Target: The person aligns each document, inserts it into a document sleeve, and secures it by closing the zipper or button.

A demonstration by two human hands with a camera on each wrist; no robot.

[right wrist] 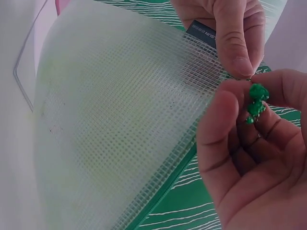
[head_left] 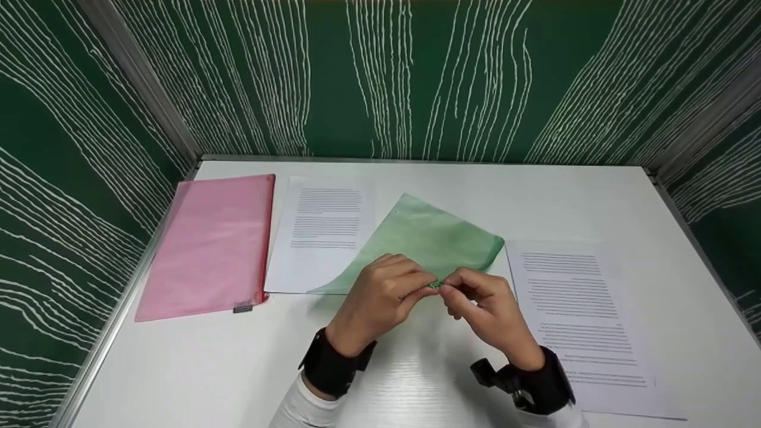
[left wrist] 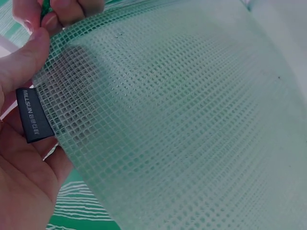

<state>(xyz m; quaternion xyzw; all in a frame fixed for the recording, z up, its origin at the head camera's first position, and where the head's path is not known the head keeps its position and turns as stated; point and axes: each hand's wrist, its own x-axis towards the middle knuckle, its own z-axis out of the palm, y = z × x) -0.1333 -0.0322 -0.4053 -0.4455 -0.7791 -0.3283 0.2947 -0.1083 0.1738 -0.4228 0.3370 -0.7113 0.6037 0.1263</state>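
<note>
A translucent green mesh zip pouch (head_left: 437, 229) is raised at its near corner, with its far part slanting over the table. My left hand (head_left: 383, 291) pinches that corner beside a small black label (left wrist: 34, 115). Facing it, my right hand (head_left: 490, 303) has thumb and forefinger at the end of the zip, right by the left fingertips. Between the right fingers shows a small, lumpy green zip pull (right wrist: 257, 101). Along the pouch's edge runs the darker green zip (right wrist: 165, 189).
To the left lies a pink zip pouch (head_left: 214, 244) with a red zip. A printed sheet (head_left: 324, 220) lies partly under the green pouch, and another printed sheet (head_left: 579, 321) is at the right. Green walls with white lines enclose the white table (head_left: 196, 368).
</note>
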